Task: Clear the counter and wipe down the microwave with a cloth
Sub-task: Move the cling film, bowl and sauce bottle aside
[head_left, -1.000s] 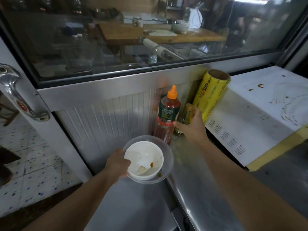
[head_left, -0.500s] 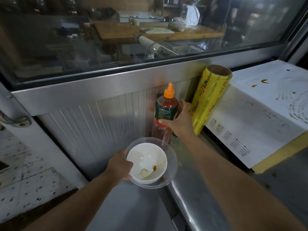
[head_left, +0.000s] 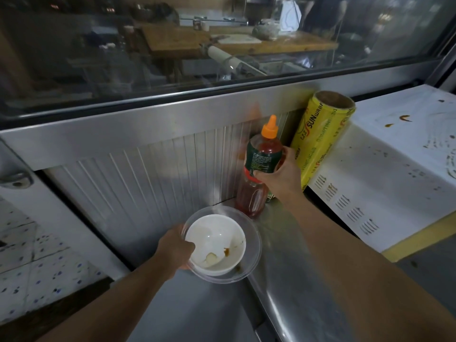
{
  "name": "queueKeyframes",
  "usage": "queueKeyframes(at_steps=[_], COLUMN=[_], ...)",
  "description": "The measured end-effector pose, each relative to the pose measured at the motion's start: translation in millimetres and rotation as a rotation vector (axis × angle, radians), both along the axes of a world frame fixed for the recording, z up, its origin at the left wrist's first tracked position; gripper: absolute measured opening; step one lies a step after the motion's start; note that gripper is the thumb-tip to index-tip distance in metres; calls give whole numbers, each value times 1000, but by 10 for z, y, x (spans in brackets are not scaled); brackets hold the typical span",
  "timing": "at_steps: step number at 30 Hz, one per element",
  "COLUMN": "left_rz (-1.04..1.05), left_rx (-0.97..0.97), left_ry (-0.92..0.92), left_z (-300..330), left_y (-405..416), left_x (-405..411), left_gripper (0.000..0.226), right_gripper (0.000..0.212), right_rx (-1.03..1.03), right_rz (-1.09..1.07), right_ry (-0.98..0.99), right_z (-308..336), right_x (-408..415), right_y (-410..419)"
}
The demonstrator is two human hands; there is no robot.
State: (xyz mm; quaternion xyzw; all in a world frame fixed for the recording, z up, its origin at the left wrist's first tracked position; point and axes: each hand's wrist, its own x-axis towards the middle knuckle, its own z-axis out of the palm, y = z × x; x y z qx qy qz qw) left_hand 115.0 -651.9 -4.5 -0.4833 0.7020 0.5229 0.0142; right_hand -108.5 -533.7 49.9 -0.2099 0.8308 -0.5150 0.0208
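- The right hand (head_left: 280, 177) grips a sauce bottle (head_left: 261, 166) around its dark green label, thumb on the near side and fingers (head_left: 286, 154) curled round the far side.
- The bottle has an orange nozzle cap and red sauce inside. It leans a little to the left, with its base low at the back corner of the steel counter (head_left: 291, 262); whether the base touches the counter cannot be told.
- A small dark bottle is mostly hidden behind the right wrist.
- The left hand (head_left: 176, 250) holds a clear plastic bowl (head_left: 254, 253) by its left rim, out past the counter's left edge. The thumb lies over the rim; the fingers beneath are hidden.
- A white bowl (head_left: 217, 233) sits nested in the clear one, with a pale scrap of food and brown sauce smears inside.
- A yellow roll of cling wrap (head_left: 320, 141) stands tilted just right of the bottle, leaning on the microwave (head_left: 385, 169).
- The microwave is white and sits on the right of the counter. Brown stains mark its top, and vent slits show on its side.
- Behind the counter is a ribbed metal panel (head_left: 138, 178) below a window (head_left: 172, 50).
- A door handle (head_left: 14, 177) shows at the far left.
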Motion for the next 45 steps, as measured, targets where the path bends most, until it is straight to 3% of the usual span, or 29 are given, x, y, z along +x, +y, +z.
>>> queueKeyframes(at_steps=[13, 19, 27, 45], left_rz=[3, -17, 6, -2], left_rx=[38, 81, 18, 122], left_ry=[36, 89, 57, 114], left_z=[-1, -127, -277, -188], left_y=[152, 385, 605, 679], left_x=[-160, -374, -549, -624], left_gripper=[41, 46, 38, 47], right_gripper=[96, 86, 66, 75], right_rx=[13, 139, 127, 188], right_rz=[-64, -41, -44, -2], right_ry=[23, -38, -79, -156], right_z=[78, -42, -282, -549], right_x=[127, 143, 205, 233], right_y=[365, 734, 1074, 1276])
